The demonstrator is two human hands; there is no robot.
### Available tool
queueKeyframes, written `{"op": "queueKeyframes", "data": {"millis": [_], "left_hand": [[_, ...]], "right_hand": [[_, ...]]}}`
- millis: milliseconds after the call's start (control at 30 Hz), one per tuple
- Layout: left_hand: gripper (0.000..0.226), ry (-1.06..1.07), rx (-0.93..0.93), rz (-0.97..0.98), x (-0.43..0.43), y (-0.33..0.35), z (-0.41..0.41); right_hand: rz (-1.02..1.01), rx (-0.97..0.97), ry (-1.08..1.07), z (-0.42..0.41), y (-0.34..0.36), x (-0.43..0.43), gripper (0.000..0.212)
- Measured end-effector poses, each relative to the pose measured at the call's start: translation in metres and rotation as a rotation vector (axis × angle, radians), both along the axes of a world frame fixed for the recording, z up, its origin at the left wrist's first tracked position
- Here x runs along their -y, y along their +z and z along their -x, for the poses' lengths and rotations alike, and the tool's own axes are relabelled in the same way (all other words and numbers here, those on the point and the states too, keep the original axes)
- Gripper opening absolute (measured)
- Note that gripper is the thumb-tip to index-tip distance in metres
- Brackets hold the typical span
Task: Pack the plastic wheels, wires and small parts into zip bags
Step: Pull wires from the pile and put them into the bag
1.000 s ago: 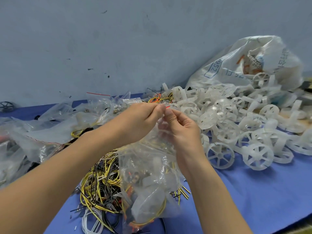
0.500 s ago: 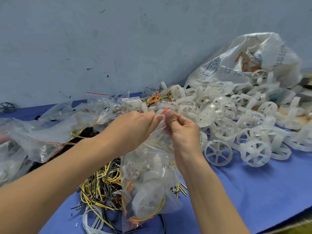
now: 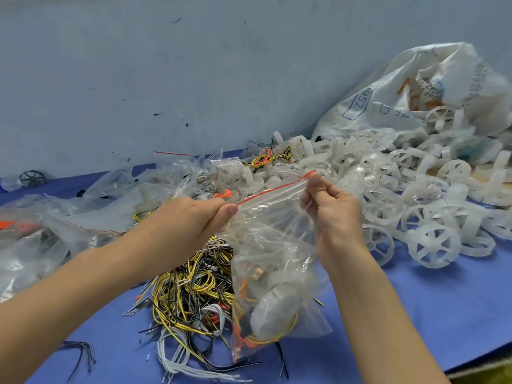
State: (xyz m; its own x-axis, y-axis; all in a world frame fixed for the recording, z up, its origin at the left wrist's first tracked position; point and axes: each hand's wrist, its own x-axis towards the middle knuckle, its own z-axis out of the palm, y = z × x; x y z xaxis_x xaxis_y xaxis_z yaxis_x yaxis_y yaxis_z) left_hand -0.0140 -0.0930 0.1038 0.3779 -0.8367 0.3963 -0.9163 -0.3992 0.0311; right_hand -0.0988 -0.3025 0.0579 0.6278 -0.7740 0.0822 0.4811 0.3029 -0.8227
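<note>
Left hand and right hand: each grip pinches one end of the zip bag at its red seal, above the bench. Bag contents: white wheel, yellow and orange wires. Earlier, both grips met mid-seal; now they are apart.

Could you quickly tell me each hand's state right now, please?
Left hand: closed, pinching the top edge of the zip bag.
Right hand: closed, pinching the same top edge.
</note>
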Motion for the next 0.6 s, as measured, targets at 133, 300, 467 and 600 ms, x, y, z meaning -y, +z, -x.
{"op": "queueKeyframes", "data": {"millis": [133, 300, 467, 600], "left_hand": [[0.046, 0.0, -0.005, 0.02, -0.013, 0.002, 0.0], [0.039, -0.024, -0.01, 0.088, -0.029, 0.018, 0.001], [0.023, 0.039, -0.222, 0.262, -0.061, 0.039, 0.002], [0.059, -0.024, -0.379, 0.278, -0.049, 0.055, 0.015]], "right_hand": [[0.029, 0.005, -0.022, 0.001, 0.002, 0.0, 0.013], [-0.01, 0.047, -0.063, 0.004, 0.017, -0.006, 0.013], [0.271, 0.122, -0.103, 0.019, 0.053, -0.029, 0.015], [0.584, 0.173, 0.024, 0.019, 0.086, -0.072, 0.013]]}}
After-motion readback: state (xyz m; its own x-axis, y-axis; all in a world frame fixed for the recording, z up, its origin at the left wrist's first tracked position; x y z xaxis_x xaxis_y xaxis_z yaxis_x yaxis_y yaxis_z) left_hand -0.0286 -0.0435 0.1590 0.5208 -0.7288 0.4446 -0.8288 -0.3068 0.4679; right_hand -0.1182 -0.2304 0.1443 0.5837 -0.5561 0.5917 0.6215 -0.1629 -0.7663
